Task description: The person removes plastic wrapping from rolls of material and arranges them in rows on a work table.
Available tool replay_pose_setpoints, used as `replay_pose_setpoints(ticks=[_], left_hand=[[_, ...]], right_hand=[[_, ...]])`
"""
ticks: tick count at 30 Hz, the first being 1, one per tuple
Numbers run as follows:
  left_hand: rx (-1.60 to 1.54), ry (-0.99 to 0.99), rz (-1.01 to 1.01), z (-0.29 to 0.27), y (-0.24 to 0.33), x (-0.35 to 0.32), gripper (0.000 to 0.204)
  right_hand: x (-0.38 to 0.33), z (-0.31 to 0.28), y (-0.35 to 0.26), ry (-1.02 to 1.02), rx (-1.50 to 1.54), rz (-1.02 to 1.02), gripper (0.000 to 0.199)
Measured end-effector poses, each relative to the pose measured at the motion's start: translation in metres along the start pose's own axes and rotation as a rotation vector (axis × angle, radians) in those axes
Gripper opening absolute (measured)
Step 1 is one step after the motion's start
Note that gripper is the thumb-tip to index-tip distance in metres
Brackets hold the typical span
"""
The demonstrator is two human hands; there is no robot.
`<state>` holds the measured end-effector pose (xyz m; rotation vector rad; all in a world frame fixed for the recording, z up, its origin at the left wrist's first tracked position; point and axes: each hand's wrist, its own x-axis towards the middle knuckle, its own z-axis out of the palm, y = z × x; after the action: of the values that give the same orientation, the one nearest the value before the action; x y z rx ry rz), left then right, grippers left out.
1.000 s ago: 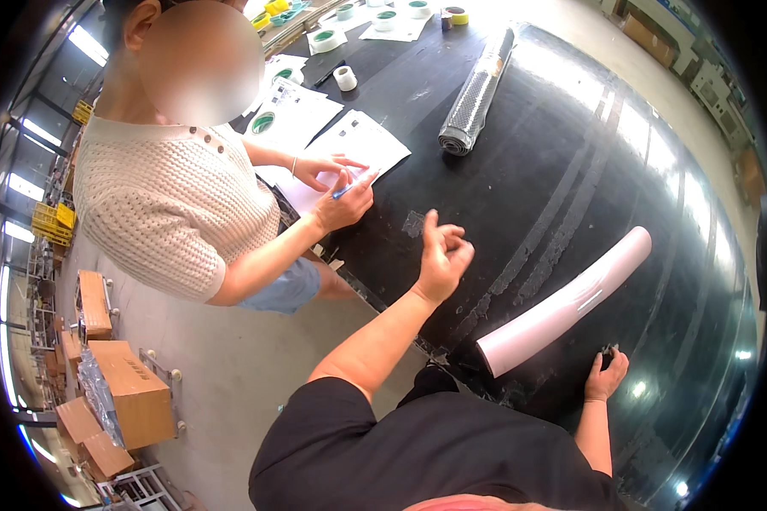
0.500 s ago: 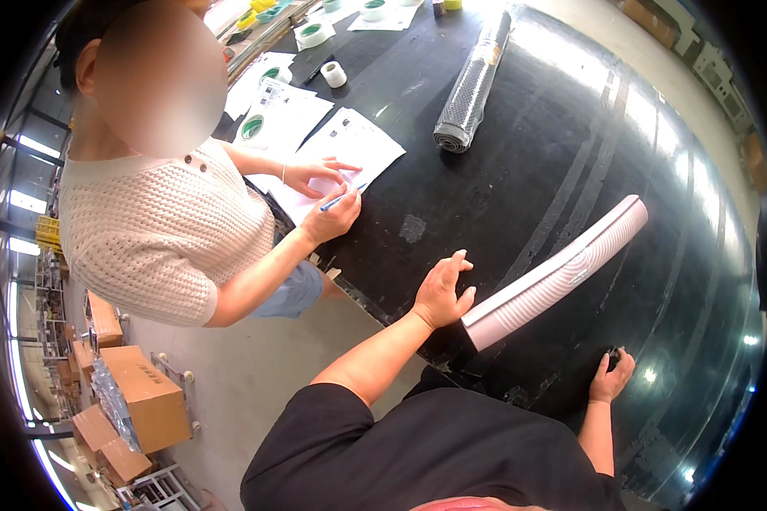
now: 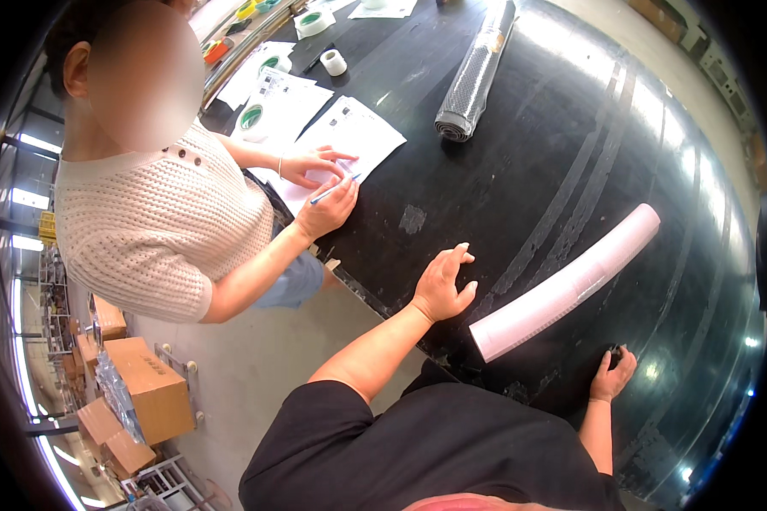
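Observation:
A pale pink rolled-up sheet (image 3: 567, 281) lies slantwise on the black table, its smooth outer face up. To the left of its near end is my left hand (image 3: 443, 284), fingers and thumb apart, holding nothing and not touching the roll. My right hand (image 3: 615, 375) rests at the table's near right side, below the roll. Its thumb and fingers curl round a small dark object (image 3: 614, 354) whose kind I cannot make out against the black surface.
On the left a person writes with a pen (image 3: 322, 196) on white papers (image 3: 358, 128). Several tape rolls lie there, one white roll (image 3: 333, 62) standing apart. A plastic-wrapped grey mat roll (image 3: 475, 77) lies at the table's far side. Cardboard boxes (image 3: 158, 387) stand on the floor.
The pink roll has turned over, its ribbed face and lengthwise edge out of sight, and shifted slightly right and nearer. Both my hands have hardly moved.

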<state>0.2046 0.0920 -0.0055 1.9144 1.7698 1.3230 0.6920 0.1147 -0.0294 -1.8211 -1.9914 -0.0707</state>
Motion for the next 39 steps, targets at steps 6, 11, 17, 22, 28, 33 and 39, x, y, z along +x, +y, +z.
replay_pose_setpoints(ticks=[6, 11, 17, 22, 28, 33, 39], left_hand=[[-0.036, -0.009, -0.028, -0.0008, 0.0020, -0.0001, 0.081], [-0.047, -0.026, -0.029, -0.0030, 0.0024, 0.0011, 0.082], [-0.068, -0.035, -0.032, -0.0047, 0.0020, 0.0017, 0.083], [-0.086, -0.051, -0.033, -0.0059, 0.0017, 0.0016, 0.084], [-0.083, -0.036, -0.015, -0.0067, 0.0009, 0.0014, 0.082], [-0.069, -0.049, -0.023, -0.0066, 0.0021, 0.0017, 0.082], [-0.063, -0.054, -0.018, -0.0071, 0.0031, 0.0022, 0.081]], right_hand=[[0.0010, -0.0009, -0.0007, -0.010, 0.002, 0.018, 0.038], [0.0020, -0.0007, -0.0007, -0.018, 0.012, 0.013, 0.037], [0.0028, -0.0009, -0.0010, -0.005, -0.005, -0.012, 0.037], [0.0029, -0.0023, -0.0015, -0.017, -0.013, 0.000, 0.038], [0.0038, -0.0036, -0.0025, -0.011, -0.011, -0.005, 0.038], [0.0042, -0.0047, -0.0030, 0.001, -0.014, -0.010, 0.037], [0.0038, -0.0045, -0.0027, -0.011, 0.010, 0.000, 0.037]])
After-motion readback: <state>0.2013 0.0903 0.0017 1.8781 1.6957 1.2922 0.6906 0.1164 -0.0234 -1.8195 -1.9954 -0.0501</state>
